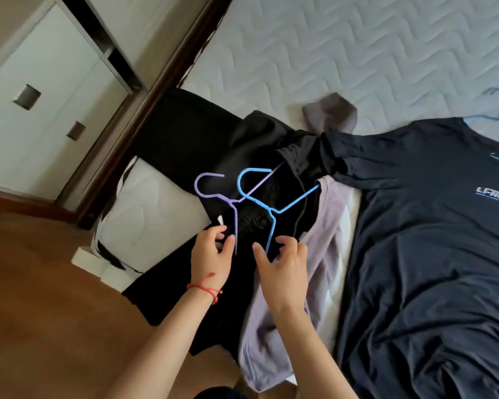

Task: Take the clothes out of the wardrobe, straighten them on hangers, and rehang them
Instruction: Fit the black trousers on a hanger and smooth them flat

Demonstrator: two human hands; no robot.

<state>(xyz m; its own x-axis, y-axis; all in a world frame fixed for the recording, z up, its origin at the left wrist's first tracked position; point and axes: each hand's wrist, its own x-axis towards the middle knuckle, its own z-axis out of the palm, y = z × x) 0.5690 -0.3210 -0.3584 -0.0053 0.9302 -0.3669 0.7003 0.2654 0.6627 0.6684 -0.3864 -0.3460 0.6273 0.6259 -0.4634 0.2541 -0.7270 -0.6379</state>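
— Where are your fingers right now?

— Your left hand (pixel 211 250) has thumb and forefinger curled in a narrow pinch at the near end of the purple hanger (pixel 228 200); whether they grip it or just touch, I cannot tell. A red string bracelet (pixel 206 287) circles that wrist.

— And the right?

— Your right hand (pixel 281 264) spreads its fingers loosely over the near end of the blue hanger (pixel 264 197), holding nothing firmly. Both forearms reach in from the near edge.

— The clothes?

— Both hangers lie on the black garment (pixel 202 145), a lilac garment (pixel 323 226) to its right, on the bed (pixel 329 53). Further right lies a dark T-shirt (pixel 429 226).
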